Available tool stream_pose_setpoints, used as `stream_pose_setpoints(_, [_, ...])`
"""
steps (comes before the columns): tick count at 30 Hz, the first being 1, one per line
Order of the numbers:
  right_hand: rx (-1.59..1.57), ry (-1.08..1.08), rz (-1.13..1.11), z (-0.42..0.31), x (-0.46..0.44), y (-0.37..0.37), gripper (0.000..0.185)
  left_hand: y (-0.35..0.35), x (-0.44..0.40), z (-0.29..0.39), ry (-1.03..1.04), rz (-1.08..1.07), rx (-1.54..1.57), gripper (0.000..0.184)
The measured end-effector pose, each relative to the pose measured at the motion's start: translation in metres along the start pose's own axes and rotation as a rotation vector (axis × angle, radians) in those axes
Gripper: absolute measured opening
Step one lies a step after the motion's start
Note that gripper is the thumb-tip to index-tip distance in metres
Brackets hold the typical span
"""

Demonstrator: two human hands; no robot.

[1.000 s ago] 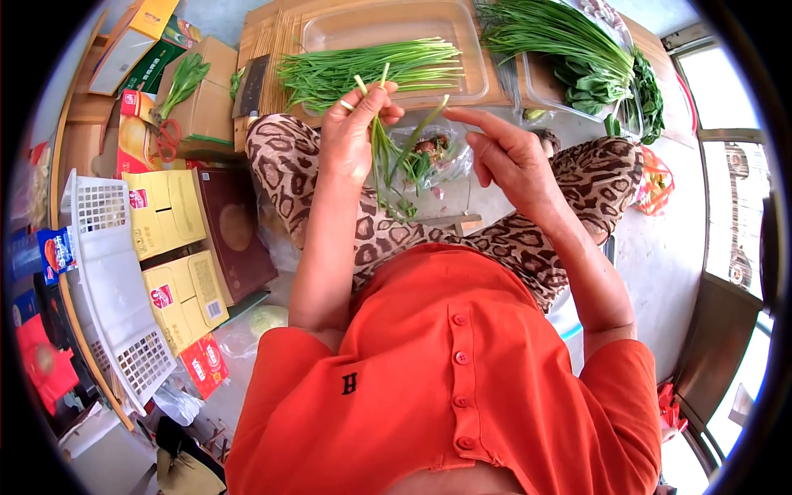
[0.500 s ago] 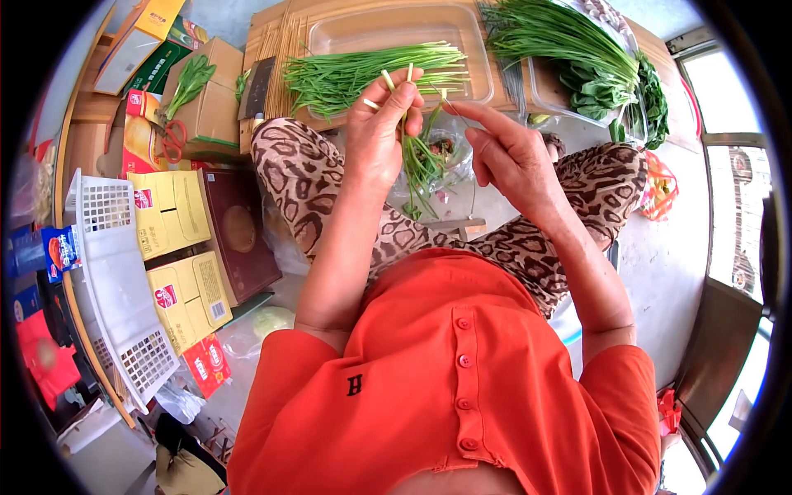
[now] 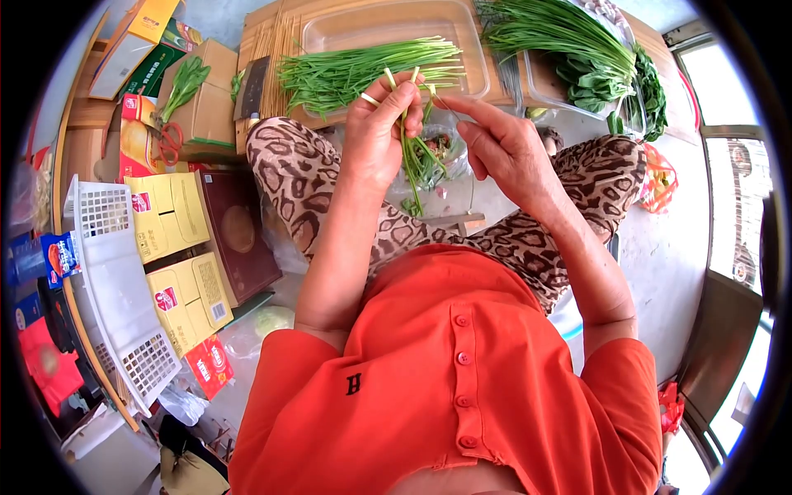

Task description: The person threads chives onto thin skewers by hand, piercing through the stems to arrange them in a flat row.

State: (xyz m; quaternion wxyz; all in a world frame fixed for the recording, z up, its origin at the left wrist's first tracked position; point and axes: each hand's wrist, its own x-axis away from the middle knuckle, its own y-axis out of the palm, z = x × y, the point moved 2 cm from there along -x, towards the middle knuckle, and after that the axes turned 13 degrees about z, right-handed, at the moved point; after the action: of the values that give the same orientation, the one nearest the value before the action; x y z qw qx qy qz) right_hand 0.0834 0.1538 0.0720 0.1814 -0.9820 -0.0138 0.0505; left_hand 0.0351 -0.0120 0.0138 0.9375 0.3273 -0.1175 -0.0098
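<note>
My left hand point(image 3: 378, 136) is closed on a few green stalks point(image 3: 419, 161); their pale cut ends stick up above the fingers and the leafy ends hang down between my knees. Close by on the right, my right hand point(image 3: 505, 147) pinches something thin, like a strand or skewer, near the tops of the stalks; its fingertips are too small to read exactly. Behind the hands, a row of trimmed green stalks point(image 3: 363, 73) lies across a clear plastic tray point(image 3: 396, 18). A larger leafy bunch point(image 3: 569, 41) rests in a second tray at the back right.
Thin wooden sticks point(image 3: 282, 49) and a dark blade point(image 3: 252, 87) lie at the board's left. Red scissors point(image 3: 170, 143) lean by a cardboard box point(image 3: 216, 95). Yellow boxes point(image 3: 169, 216) and a white basket point(image 3: 115, 280) stand left. A red bag point(image 3: 657, 180) sits beyond my right knee.
My left hand has moved right with the stalks, close to my right hand. The stalk that stood apart near my right fingertip is now beside the others.
</note>
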Motion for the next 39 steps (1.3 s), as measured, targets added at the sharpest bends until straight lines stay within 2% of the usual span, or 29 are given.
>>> stream_pose_setpoints(39, [-0.001, 0.005, -0.028, 0.0051, 0.0024, 0.0031, 0.035, -0.0033, 0.0007, -0.0012, -0.029, 0.039, 0.049, 0.016])
